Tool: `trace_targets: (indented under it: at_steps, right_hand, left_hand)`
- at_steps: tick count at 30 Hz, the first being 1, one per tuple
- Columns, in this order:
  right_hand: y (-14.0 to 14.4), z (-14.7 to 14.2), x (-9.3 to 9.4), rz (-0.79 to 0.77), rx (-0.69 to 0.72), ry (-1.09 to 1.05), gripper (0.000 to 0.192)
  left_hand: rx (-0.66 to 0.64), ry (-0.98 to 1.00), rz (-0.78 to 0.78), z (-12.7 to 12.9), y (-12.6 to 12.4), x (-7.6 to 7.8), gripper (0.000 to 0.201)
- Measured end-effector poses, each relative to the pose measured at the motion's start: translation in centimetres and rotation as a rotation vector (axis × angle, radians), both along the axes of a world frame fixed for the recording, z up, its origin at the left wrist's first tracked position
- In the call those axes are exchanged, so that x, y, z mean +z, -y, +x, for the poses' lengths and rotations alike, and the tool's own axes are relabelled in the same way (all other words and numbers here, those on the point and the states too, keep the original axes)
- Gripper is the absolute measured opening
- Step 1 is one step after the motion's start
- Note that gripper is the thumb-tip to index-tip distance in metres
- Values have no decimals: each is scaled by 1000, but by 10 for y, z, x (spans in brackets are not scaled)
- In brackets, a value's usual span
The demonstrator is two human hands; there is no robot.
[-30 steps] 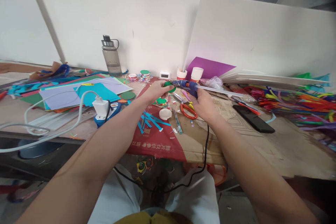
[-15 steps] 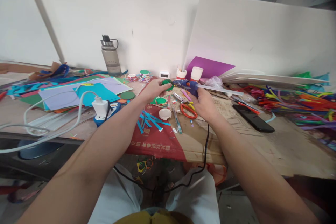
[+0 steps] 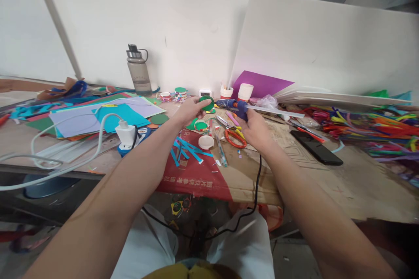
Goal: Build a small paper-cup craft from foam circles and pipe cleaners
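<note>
Between the fingers of my left hand (image 3: 191,112) is a round green disc (image 3: 207,104), held up above the table. My right hand (image 3: 255,128) grips a blue hot glue gun (image 3: 241,108), its nozzle pointing left toward the disc and a long clear glue stick (image 3: 278,112) sticking out behind. Under my hands lie scissors with orange handles (image 3: 235,138), a white round lid (image 3: 206,142), a green-topped round piece (image 3: 200,126), a pen (image 3: 221,151) and several blue paper strips (image 3: 190,150).
A water bottle (image 3: 139,69) stands at the back left beside stacked coloured paper (image 3: 75,117). A white plug (image 3: 125,134) sits in a blue power socket. On the right lie a black phone (image 3: 314,147) and many pipe cleaners (image 3: 376,126). White paper cups (image 3: 245,92) stand behind.
My left hand has drawn slightly left with the green disc, away from the glue gun's nozzle, and the disc's flat face now shows more. My right hand stays almost still.
</note>
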State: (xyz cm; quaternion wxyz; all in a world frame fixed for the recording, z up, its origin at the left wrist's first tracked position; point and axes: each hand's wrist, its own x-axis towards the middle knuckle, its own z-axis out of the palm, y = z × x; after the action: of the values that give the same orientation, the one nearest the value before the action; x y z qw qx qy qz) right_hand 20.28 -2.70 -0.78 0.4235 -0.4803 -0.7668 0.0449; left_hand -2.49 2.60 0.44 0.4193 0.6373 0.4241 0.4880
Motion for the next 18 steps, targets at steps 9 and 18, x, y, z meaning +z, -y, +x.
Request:
trace_targets:
  at_steps: [9,18]
  right_hand:
    - [-8,4,-4,-66,72,-256,38]
    - [-38,62,-23,-449,-464,-271,37]
  left_hand:
    - [-5,151,-99,2,-1,0,31]
    - [-13,97,-138,7,7,3,25]
